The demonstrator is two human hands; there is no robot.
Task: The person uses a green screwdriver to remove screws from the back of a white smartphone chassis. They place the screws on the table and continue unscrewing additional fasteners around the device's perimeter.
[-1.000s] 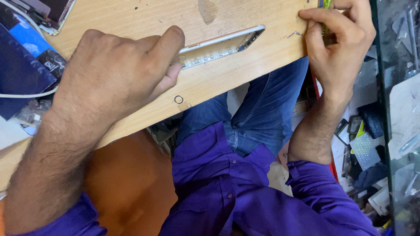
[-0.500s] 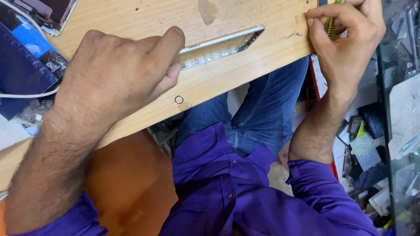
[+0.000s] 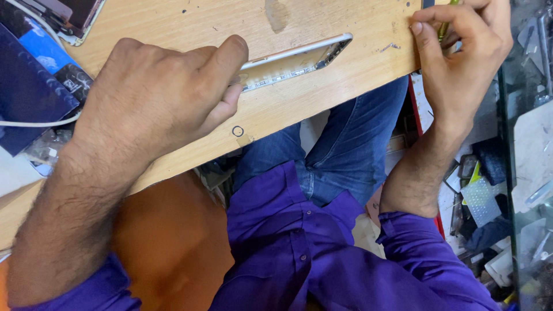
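Left hand (image 3: 155,98): clamped over one end of the opened phone (image 3: 296,60), which lies on the wooden bench (image 3: 345,92)
Right hand (image 3: 461,63): pinching a thin yellow-green tool (image 3: 444,26) by the bench's far edge
Beyond left knuckles: white cable (image 3: 34,122), dark blue box (image 3: 26,95)
Below grip: small ring (image 3: 237,131)

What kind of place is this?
Probably a phone repair bench: the left hand holds an opened phone frame on a wooden worktop, and loose parts clutter the floor.

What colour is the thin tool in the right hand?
Yellow-green; the head view shows the thin tool between the right hand's fingers.
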